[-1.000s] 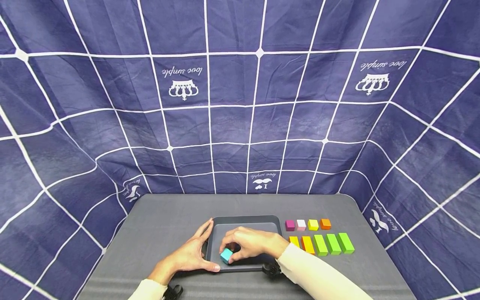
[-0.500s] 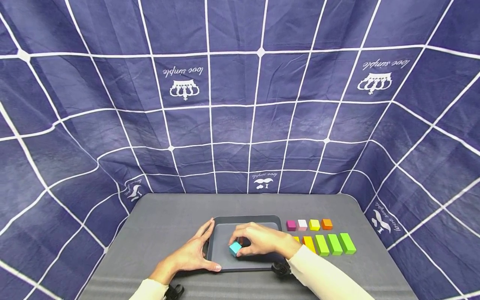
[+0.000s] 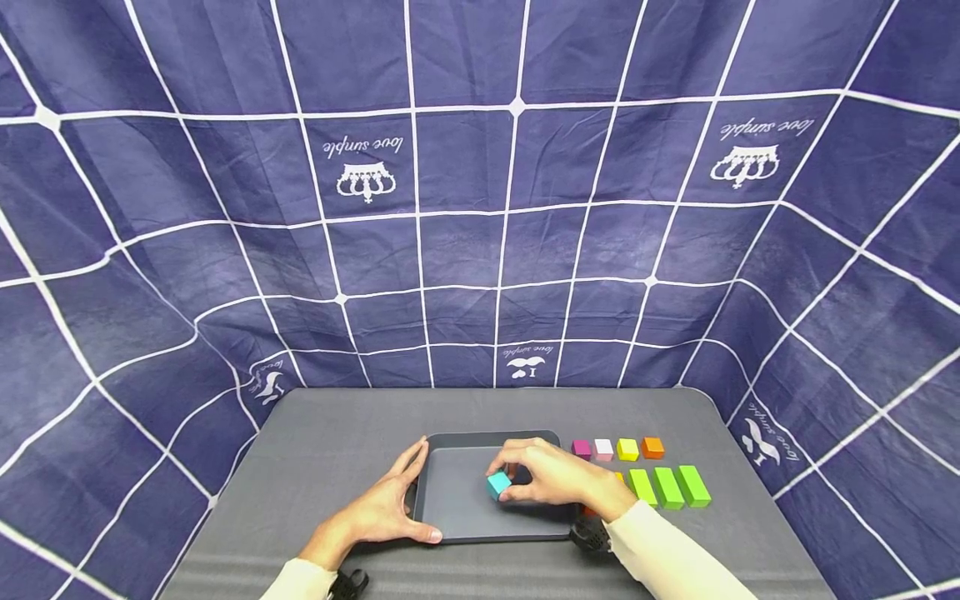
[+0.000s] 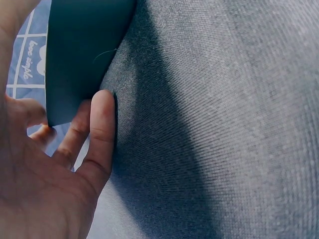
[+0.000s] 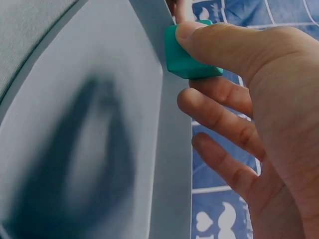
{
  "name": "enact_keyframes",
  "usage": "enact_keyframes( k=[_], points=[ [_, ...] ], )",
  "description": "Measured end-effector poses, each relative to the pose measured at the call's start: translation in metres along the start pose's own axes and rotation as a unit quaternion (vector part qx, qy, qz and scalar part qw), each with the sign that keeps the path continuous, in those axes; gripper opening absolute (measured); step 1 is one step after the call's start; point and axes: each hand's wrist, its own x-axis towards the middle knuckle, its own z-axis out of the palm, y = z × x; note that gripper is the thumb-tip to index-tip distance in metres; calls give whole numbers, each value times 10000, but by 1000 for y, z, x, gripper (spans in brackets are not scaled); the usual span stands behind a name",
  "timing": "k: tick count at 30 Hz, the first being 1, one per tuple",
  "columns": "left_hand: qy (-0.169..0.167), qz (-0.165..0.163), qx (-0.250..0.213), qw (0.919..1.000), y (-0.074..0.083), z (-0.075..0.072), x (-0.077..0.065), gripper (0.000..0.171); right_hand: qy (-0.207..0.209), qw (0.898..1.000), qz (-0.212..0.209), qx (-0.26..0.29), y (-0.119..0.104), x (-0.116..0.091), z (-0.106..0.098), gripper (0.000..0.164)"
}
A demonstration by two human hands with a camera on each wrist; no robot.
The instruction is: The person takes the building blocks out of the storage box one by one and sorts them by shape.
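Note:
A shallow dark grey tray (image 3: 459, 496) lies on the table in the head view. My left hand (image 3: 381, 505) holds its left side, thumb at the near left corner and fingers reaching toward the far left one. In the left wrist view, fingers (image 4: 102, 117) touch the tray's outer wall (image 4: 79, 59). Over the right part of the tray, my right hand (image 3: 553, 475) pinches a turquoise cube (image 3: 498, 485) between thumb and fingertips. The right wrist view shows this cube (image 5: 187, 62) raised above the tray floor, the other fingers spread loosely below it.
Right of the tray stands a row of small cubes: magenta (image 3: 581, 449), pale pink (image 3: 603, 450), yellow (image 3: 627, 450) and orange (image 3: 652, 448). Nearer lie long green blocks (image 3: 668, 487); orange ones are partly hidden by my right wrist. A blue grid-patterned curtain (image 3: 465, 250) surrounds the table.
My right hand has carried the turquoise cube rightward and slightly away from me, from the tray's left part to its right part. My left hand has stayed at the tray's left side.

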Motion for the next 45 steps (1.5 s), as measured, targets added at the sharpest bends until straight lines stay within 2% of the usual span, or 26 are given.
enact_keyframes(
  k=[8, 15, 22, 29, 45],
  points=[
    [45, 5, 195, 9998, -1, 0, 0, 154, 352, 9992, 168, -92, 9, -22, -14, 30],
    [39, -82, 199, 9998, -2, 2, 0, 153, 687, 9969, 333, -196, 20, -44, -31, 32],
    [55, -5, 102, 9999, -1, 0, 0, 152, 1062, 9931, 473, -171, 31, -64, -47, 31],
    [44, -12, 226, 9997, 0, -1, 0, 152, 1414, 9892, 376, -130, 41, -84, -57, 31],
    [27, -42, 232, 9997, 1, -3, -1, 152, 1832, 9776, 853, -582, 61, -121, -79, 42]
  ],
)
